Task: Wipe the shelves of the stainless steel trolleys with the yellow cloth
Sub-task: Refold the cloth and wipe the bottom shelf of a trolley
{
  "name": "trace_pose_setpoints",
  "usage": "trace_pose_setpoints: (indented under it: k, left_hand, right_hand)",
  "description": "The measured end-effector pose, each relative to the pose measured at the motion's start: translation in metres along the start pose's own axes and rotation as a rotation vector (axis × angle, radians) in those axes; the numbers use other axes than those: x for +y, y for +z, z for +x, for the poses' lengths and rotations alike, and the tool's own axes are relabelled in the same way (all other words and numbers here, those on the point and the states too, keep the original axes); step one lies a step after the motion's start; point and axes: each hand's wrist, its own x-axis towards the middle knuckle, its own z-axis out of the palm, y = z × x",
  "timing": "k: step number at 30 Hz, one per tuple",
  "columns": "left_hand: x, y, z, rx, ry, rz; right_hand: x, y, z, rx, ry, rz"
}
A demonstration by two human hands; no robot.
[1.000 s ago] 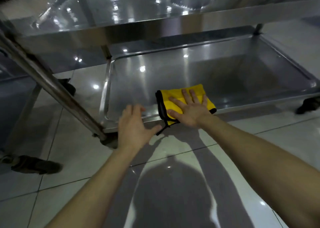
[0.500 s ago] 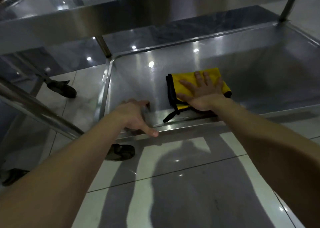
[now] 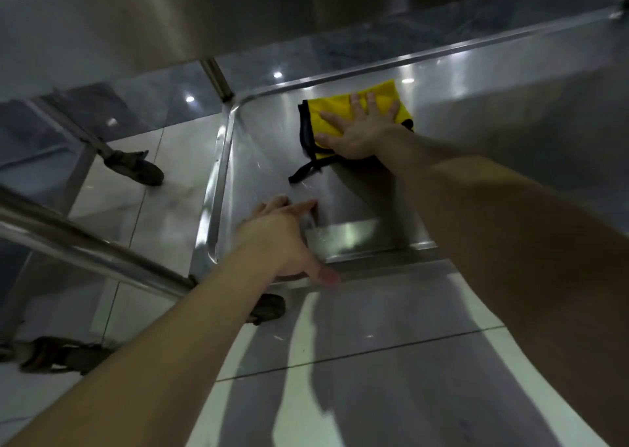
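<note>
A folded yellow cloth with a black edge and a loose black loop lies on the bottom shelf of a stainless steel trolley, close to its far left corner. My right hand presses flat on the cloth with its fingers spread. My left hand grips the shelf's near rim, fingers over the edge inside the tray and thumb outside along the front. The trolley's upper shelf overhangs the far side.
A slanted steel handle bar crosses at the left. Black caster wheels stand on the glossy tiled floor, one just under my left wrist. A second trolley's frame stands at the far left.
My right hand has pushed the cloth from the near rim to the far left part of the shelf. My left hand went from hovering to holding the near rim. My head has dropped closer.
</note>
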Motion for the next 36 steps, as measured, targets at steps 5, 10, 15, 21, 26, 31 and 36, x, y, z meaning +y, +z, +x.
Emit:
trace_pose_setpoints:
  k: [5,10,15,21,26,31,36]
  left_hand:
    - [0.000,-0.001,-0.002,0.027,-0.003,0.020]
    - [0.013,-0.008,-0.008,-0.007,-0.040,-0.049]
    - [0.025,-0.013,-0.008,-0.080,-0.050,-0.007]
    - [0.093,-0.008,0.001,0.020,0.077,0.109]
    - [0.164,-0.002,0.016,0.021,0.153,0.157]
    - [0.168,-0.005,0.023,-0.005,0.162,0.228]
    - [0.155,0.003,0.028,-0.004,0.195,0.166]
  right_hand:
    - [0.009,0.023,-0.096,-0.002,-0.116,0.009]
    - [0.036,0.056,-0.211,0.019,-0.150,-0.010]
    - [0.119,0.057,-0.260,0.050,0.047,0.056]
    - [0.186,0.061,-0.266,0.112,0.370,0.102]
    - [0.184,0.067,-0.256,0.153,0.352,0.070]
    - [0.255,0.040,-0.212,0.091,0.462,0.092]
    - [0.281,0.021,-0.136,0.132,0.526,0.082]
